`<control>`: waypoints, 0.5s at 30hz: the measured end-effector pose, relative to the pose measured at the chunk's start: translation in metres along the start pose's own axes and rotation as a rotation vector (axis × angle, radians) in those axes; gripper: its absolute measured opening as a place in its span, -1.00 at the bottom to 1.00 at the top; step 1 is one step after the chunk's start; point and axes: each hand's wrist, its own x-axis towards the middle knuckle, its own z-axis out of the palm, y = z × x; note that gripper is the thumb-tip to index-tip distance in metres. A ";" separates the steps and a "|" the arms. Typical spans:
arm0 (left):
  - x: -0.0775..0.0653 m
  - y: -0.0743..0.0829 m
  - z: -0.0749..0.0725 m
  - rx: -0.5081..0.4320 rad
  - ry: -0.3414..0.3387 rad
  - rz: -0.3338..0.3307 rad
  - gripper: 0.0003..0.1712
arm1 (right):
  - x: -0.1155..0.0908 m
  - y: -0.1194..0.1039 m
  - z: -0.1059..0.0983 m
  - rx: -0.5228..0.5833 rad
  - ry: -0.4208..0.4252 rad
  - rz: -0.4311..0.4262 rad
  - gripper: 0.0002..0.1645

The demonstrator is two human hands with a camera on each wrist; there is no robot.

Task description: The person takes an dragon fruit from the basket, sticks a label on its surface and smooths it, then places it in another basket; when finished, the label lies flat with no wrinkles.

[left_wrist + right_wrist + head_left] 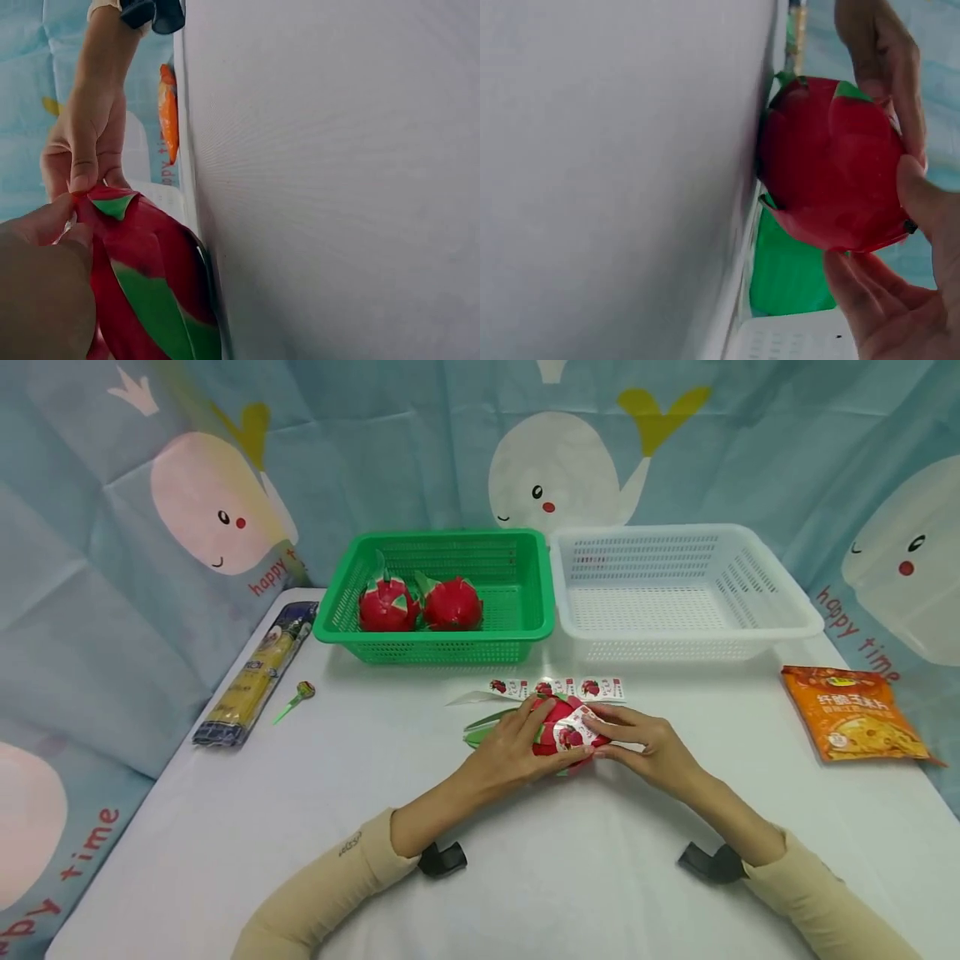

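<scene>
A red dragon fruit [551, 745] with green-tipped scales lies on its side on the white table, its green leaves pointing left. Stuck on its upper face is a white label [576, 727] with a printed fruit picture. My left hand [506, 752] grips the fruit from the left, its fingers over the top and the thumb along the near side. From the right, my right hand [648, 747] pinches the fruit's end, fingers at the label's edge. In the right wrist view the right thumb [922, 191] presses the red skin.
Behind stand a green basket [435, 647] with two dragon fruits [453, 604] and a white basket [686, 633]. A label strip [602, 689] lies just beyond the hands. To the left are a noodle pack [258, 672] and a lollipop [303, 690]; an orange snack bag [855, 714] lies right.
</scene>
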 end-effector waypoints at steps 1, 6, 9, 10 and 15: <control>0.000 0.000 0.001 0.021 -0.001 0.011 -0.44 | 0.000 0.000 -0.001 -0.015 -0.020 0.000 -0.28; 0.004 -0.002 0.002 0.071 -0.016 -0.008 -0.45 | 0.003 -0.002 -0.002 -0.083 -0.104 0.048 -0.23; 0.009 -0.003 0.000 0.004 -0.063 -0.077 -0.40 | 0.004 -0.003 -0.001 -0.059 -0.104 0.098 -0.26; 0.011 -0.003 -0.001 -0.026 -0.074 -0.103 -0.38 | 0.004 -0.004 -0.001 -0.044 -0.095 0.115 -0.28; 0.011 -0.007 -0.003 -0.143 -0.074 -0.170 -0.28 | 0.003 -0.006 -0.002 -0.040 -0.076 0.137 -0.32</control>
